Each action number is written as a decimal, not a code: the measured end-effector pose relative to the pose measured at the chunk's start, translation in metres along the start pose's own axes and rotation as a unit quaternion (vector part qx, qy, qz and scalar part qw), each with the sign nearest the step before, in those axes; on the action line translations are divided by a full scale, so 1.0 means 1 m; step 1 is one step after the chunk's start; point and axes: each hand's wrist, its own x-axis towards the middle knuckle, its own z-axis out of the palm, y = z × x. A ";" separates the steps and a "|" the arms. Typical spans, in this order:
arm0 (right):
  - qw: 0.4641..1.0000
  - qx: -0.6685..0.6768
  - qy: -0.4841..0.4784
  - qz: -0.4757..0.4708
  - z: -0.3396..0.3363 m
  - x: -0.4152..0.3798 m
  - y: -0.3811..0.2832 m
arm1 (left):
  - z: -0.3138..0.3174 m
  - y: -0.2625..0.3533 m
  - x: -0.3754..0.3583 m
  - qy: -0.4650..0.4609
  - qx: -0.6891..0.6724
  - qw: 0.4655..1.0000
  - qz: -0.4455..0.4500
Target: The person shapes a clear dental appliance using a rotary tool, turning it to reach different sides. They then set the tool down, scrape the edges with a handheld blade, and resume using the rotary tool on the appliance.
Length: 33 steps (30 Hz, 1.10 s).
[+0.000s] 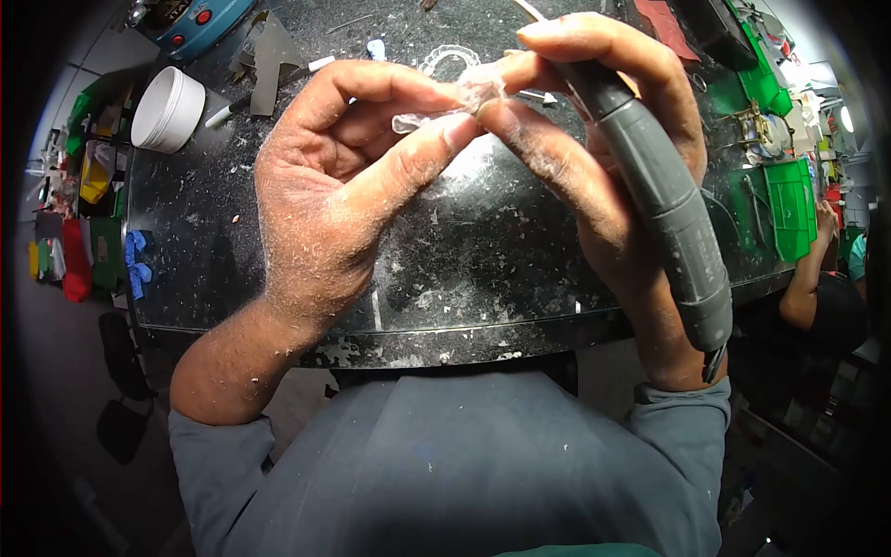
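A small clear plastic piece (480, 90) is pinched between the fingertips of both hands above the dark worktop. My left hand (339, 158) is closed on its left side with thumb and forefinger; a rounded end (408, 123) of clear plastic shows beside the thumb. From the right, my right hand (594, 130) grips the same piece with its thumb and a finger. A grey rotary handpiece (673, 200) also rests in my right hand, between forefinger and thumb, its cable end pointing down toward my forearm. Whitish dust covers both hands.
Behind the hands lies a clear curved tray (451, 58) on the dusty black worktop (445, 278). A white round tub (168, 110), a marker (219, 116) and a blue device (200, 23) are at left. Green bins (791, 209) and another person's arm (815, 269) are at right.
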 end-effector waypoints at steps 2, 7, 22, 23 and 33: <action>1.000 -0.003 -0.008 -0.003 -0.001 -0.001 -0.001 | -0.001 -0.001 0.000 0.006 -0.004 1.000 0.006; 0.998 0.042 0.010 -0.038 0.007 0.001 -0.007 | 0.000 0.004 -0.002 0.005 0.009 1.000 -0.011; 0.997 0.028 0.066 0.027 0.003 -0.003 0.000 | -0.007 0.002 0.006 -0.042 -0.006 0.998 0.034; 0.996 0.033 0.069 0.033 0.003 -0.003 0.001 | -0.007 0.003 0.006 -0.042 -0.006 0.998 0.035; 0.962 0.181 0.122 0.164 0.011 -0.003 -0.009 | -0.006 0.003 0.004 -0.051 -0.036 0.998 0.009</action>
